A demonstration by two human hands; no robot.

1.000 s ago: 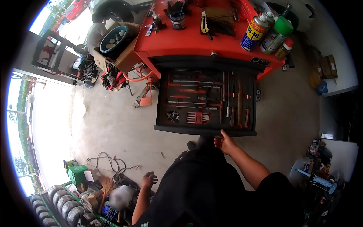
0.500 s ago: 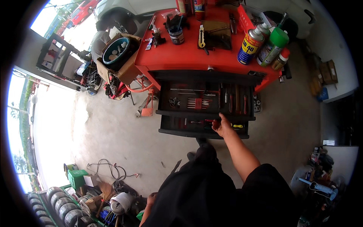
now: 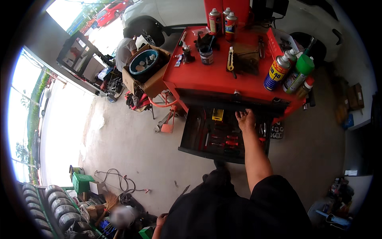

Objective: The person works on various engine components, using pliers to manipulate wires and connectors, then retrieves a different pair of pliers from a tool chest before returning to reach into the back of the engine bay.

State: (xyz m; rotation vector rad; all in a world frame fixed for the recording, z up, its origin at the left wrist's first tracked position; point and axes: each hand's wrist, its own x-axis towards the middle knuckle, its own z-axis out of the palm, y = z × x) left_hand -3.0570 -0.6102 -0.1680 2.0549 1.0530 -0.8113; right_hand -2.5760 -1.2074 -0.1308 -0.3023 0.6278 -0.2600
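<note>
My right hand [image 3: 246, 118] is at the black front of the upper drawer [image 3: 260, 107] in a red tool chest [image 3: 175, 81]. Its fingers are a little apart and touch that front; they grip no tool. Below it, the lower drawer [image 3: 189, 148] is pulled out. Red-handled screwdrivers [image 3: 231, 142], a yellow case [image 3: 217, 114] and wrenches [image 3: 263, 129] lie in it. My forearm covers part of the drawer's right side. Low beside my dark shirt, my left hand [image 3: 161, 219] shows only in part, its fingers mostly hidden.
On the chest top stand spray cans [image 3: 277, 72], a small jar [image 3: 206, 56] and a yellow cutter knife [image 3: 230, 59]. A cardboard box [image 3: 157, 81] holding a tub is to the left. Tyres [image 3: 63, 209] and cables [image 3: 119, 177] lie lower left. Another person [image 3: 125, 49] crouches by a white car.
The upper drawer has slid in, hiding its tools and uncovering the lower drawer's contents. My right hand has moved forward with its front. The view has shifted.
</note>
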